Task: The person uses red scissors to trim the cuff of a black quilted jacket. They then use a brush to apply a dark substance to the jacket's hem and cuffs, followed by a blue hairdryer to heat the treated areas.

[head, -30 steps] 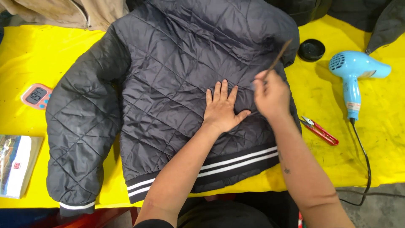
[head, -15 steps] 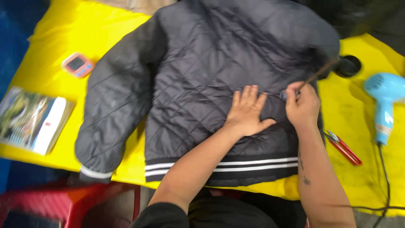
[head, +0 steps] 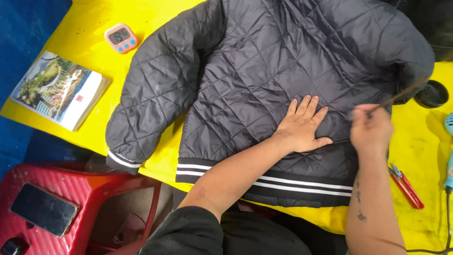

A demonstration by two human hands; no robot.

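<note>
right hand (head: 370, 130) blurred, fingers (head: 363, 113) pinched narrow around the near end of a thin stick-like tool (head: 398, 97); tool too blurred to tell its kind. its long axis runs up and right, away from the hand, tip over the right edge of the jacket

left hand (head: 302, 125) flat, fingers (head: 304, 106) spread wide, palm pressing the quilted jacket (head: 264, 71) just left of the right hand; holds nothing. the two hands are near, not touching

jacket: dark grey, diamond-quilted, laid flat on the yellow desk (head: 89, 61), striped hem (head: 302, 184) at the near edge, one sleeve (head: 151, 94) angled near-left

outward: red snips (head: 406, 186) near right, small black round pot (head: 433, 93) far right, blue hair dryer (head: 448, 156) at right edge, pink timer (head: 121, 37) and book (head: 61, 89) far left, red stool (head: 71, 208) with a phone (head: 44, 208) near left
</note>
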